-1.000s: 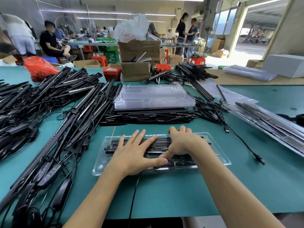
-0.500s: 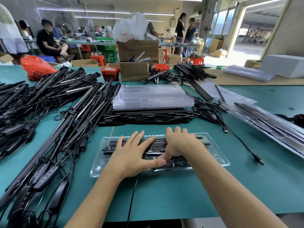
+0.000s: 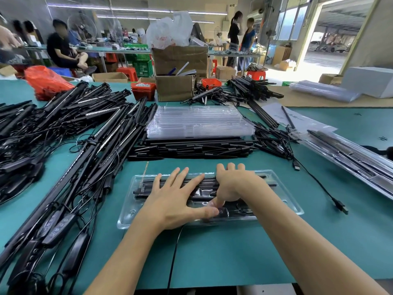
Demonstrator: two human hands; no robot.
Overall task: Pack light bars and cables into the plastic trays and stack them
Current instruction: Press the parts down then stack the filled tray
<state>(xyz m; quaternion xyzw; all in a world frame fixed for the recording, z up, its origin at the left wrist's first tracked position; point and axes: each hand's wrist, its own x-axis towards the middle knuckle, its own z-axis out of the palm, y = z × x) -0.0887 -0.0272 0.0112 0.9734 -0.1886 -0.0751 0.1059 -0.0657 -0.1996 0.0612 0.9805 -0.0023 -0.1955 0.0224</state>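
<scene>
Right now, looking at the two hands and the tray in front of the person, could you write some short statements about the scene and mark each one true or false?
1. Both hands press on the clear tray that holds black light bars. True.
2. The left hand lies flat with its fingers spread. True.
3. The right hand is lifted high above the table. False: it rests on the tray, thumb pressing down near the left thumb.
4. The stack of empty clear trays lies beyond the tray being packed. True.
5. The red plastic bag lies at the right edge of the table. False: it is at the far left.
</scene>
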